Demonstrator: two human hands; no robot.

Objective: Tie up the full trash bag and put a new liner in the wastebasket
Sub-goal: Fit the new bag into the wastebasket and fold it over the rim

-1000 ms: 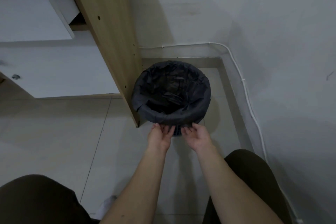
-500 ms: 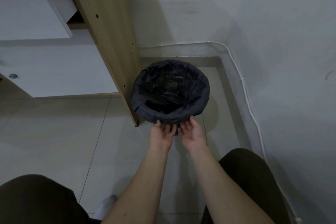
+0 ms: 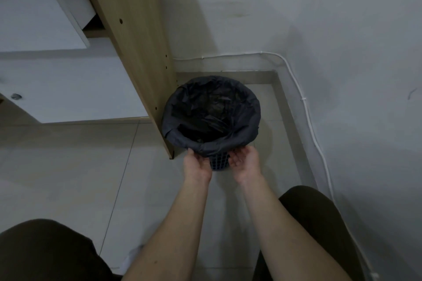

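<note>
A dark mesh wastebasket stands on the floor in the corner, beside a wooden panel. A black liner sits inside it, its edge folded down over the rim all round. My left hand is at the near left of the rim and pinches the liner's folded hem, thumb on top and fingers beneath. At the near right, my right hand is turned palm up, and its fingertips touch the hem. The inside of the liner is dark and crumpled. No tied bag is in view.
The wooden furniture side panel touches the basket's left side. White drawers lie to its left. A white cable runs along the wall on the right. My knees frame the tiled floor.
My hands have moved apart along the near rim, left hand going left and right hand going right. A strip of the basket's mesh now shows between them.
</note>
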